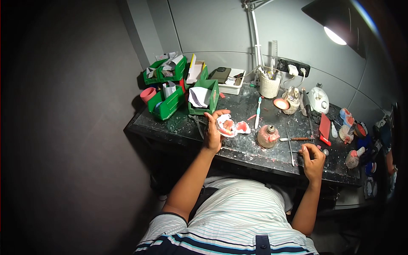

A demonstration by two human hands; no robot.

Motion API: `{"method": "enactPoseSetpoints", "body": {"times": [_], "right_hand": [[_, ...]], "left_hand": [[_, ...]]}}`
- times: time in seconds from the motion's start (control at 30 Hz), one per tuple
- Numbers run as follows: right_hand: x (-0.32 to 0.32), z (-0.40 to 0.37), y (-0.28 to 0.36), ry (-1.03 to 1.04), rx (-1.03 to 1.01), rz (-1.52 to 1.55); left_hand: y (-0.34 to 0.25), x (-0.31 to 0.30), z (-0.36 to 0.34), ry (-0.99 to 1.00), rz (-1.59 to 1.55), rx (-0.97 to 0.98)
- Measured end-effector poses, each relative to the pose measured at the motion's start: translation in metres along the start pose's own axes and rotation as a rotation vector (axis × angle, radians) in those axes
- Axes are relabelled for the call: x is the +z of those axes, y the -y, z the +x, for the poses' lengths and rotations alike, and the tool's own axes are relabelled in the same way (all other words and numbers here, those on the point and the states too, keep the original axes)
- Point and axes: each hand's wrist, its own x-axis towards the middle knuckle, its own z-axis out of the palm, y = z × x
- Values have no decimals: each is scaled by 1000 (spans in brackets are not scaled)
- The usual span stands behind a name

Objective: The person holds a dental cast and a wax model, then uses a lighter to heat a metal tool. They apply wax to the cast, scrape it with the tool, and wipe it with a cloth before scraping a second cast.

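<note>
My left hand (214, 134) is closed around a white dental cast (224, 129) with pink wax on it, raised over the front edge of the bench. A second pink-and-white piece (242, 127) shows at the cast's right side. Fingers curled and thumb close to the forefinger, my right hand (313, 160) hovers by the bench's front right; I cannot tell what is pinched there. Just beyond it lie a wooden-handled wax knife (297, 139) and a thin metal instrument (291, 151), crossing each other. Left of these stands a glass spirit burner (268, 137) spotted with pink wax.
Green bins (168, 102) with papers fill the back left. A toothbrush (258, 112) lies mid-bench. Behind are a white tray (231, 88) with a phone and a tool holder (270, 87). A red wax sheet (324, 128) and more casts (346, 134) sit right, under a lamp (335, 36).
</note>
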Motion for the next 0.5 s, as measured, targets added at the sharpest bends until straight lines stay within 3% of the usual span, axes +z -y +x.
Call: {"method": "enactPoseSetpoints", "body": {"times": [0.1,0.5], "right_hand": [[0,0,-1,-3,0,7],[0,0,-3,-3,-28,7]], "left_hand": [[-2,-12,-2,101,52,-32],[3,-15,-1,54,-56,-51]]}}
